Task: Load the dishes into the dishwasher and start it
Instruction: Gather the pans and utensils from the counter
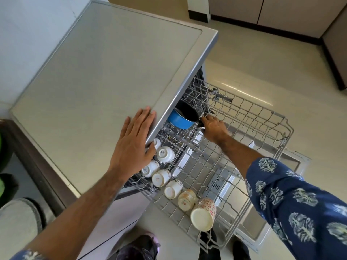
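1. Head view: the dishwasher [105,76] stands with its upper rack [244,128] pulled well out over the lowered door [293,166].
2. The left hand [134,139] is laid flat on the top edge, fingers straight, grasping nothing; it serves as a brace.
3. The right hand [212,126] is curled round the dark handle of a blue pan [181,121], which is held tilted at the rack's inner end, partly under the top.
4. Cups [170,175] are lined mouth-down or on their sides along the near edge of the rack, apart from the pan.
5. As a judgement, the pan is best turned opening-down and settled between tines before release, its handle kept inside the rack so that sliding is not blocked.
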Demonstrator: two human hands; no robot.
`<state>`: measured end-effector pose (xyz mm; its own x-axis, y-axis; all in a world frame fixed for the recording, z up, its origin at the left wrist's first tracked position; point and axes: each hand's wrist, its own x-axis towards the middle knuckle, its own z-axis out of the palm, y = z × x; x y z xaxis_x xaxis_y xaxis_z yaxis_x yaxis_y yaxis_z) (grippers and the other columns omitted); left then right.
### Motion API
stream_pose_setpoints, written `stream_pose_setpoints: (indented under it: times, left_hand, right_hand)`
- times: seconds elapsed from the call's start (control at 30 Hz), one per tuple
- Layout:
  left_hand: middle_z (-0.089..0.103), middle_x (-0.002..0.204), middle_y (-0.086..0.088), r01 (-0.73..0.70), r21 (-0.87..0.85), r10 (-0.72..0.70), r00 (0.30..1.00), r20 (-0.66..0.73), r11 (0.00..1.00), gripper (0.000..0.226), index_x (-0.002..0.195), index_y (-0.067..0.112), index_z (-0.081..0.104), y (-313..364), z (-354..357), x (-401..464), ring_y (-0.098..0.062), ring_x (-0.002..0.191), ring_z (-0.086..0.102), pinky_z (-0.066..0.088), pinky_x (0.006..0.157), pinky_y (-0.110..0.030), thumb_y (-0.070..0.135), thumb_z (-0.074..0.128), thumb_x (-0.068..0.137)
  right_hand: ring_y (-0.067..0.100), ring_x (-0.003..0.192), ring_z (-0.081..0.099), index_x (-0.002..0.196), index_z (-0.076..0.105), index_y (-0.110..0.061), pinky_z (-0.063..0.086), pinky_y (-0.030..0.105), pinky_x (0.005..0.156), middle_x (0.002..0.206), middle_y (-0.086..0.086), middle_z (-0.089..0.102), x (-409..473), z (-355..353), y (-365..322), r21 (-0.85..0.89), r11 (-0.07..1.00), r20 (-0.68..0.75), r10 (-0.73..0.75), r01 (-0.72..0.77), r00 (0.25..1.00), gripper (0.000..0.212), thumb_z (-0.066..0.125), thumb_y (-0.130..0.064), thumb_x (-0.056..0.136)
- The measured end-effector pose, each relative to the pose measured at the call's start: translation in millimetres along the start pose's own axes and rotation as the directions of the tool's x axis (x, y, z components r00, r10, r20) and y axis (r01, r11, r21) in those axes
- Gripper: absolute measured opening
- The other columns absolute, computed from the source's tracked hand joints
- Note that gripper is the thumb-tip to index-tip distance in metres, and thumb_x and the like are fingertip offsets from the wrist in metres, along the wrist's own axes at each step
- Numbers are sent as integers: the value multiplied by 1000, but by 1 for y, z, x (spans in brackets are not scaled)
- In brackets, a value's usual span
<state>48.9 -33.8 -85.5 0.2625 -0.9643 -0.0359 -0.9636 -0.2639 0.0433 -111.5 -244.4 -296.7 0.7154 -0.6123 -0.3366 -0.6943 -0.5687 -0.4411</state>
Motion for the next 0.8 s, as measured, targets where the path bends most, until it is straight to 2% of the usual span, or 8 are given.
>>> stream_pose_setpoints:
  times: [0.1, 0.2, 0.37, 0.57, 0.7, 0.8]
  left_hand:
    - [10, 168, -1, -6, -2, 6, 1000, -1, 1000, 95, 160, 15, 14, 0, 1, 0, -15, 156, 3, 13, 126, -51, 22, 71, 85]
    - [8, 169, 0, -11, -12, 11, 1000, 3, 1000, 93, 161, 16, 13, -1, 1, -1, -14, 156, 1, 12, 126, -49, 23, 67, 86]
    - [12, 168, 0, -23, -36, 22, 999, -26, 999, 92, 161, 17, 13, -2, 1, -3, -15, 155, 5, 14, 126, -49, 24, 66, 86]
    - [3, 169, 0, -20, -1, 20, 1000, 16, 1000, 98, 161, 20, 2, -4, 0, -5, -17, 156, -1, 8, 126, -50, 33, 66, 88]
    - [-13, 168, -3, 98, -95, -87, 990, 114, 991, 94, 160, 23, -10, 17, -14, -22, -22, 154, -13, 0, 126, -50, 45, 56, 96]
    - [-7, 168, -5, 146, -107, -128, 979, 160, 983, 83, 161, 17, -3, 22, -28, -75, -22, 155, -6, 9, 126, -46, 41, 49, 101]
  right_hand:
    - [32, 133, 42, 146, 36, -17, 32, 54, 114, 142, 11, 47, -9, -4, -2, 2, 1000, 2, -12, 12, 1000, 58, 60, -27, 94]
    - [30, 129, 46, 147, 34, -17, 38, 51, 111, 140, 10, 48, -17, -10, -3, 62, 998, 8, -17, 16, 1000, 61, 61, -22, 93]
    - [29, 124, 48, 150, 29, -16, 45, 46, 104, 139, 10, 46, -44, -29, -10, 43, 996, 30, -84, 83, 996, 68, 63, -21, 91]
    - [29, 124, 50, 148, 30, -8, 45, 45, 106, 144, 16, 43, -108, -74, -48, -11, 964, 51, -264, 265, 963, 67, 63, -22, 92]
    - [23, 126, 49, 148, 34, -13, 43, 37, 108, 145, 8, 45, -152, -119, -89, -27, 927, 67, -371, 374, 926, 61, 60, -23, 94]
    - [28, 126, 51, 148, 36, -15, 46, 42, 103, 145, 8, 45, -172, -148, -126, -67, 878, 95, -467, 473, 879, 57, 56, -31, 98]
